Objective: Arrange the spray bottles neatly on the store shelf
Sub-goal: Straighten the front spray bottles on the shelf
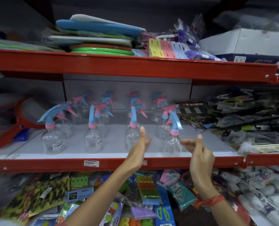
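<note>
Clear plastic spray bottles (93,141) w/ pink-blue triggers, upright in rows.

green plates (101,52), white box (249,42), packaged scissors (163,213)

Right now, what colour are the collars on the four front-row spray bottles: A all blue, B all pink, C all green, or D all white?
B: each front-row spray bottle has a pink collar under a blue trigger head.
</note>
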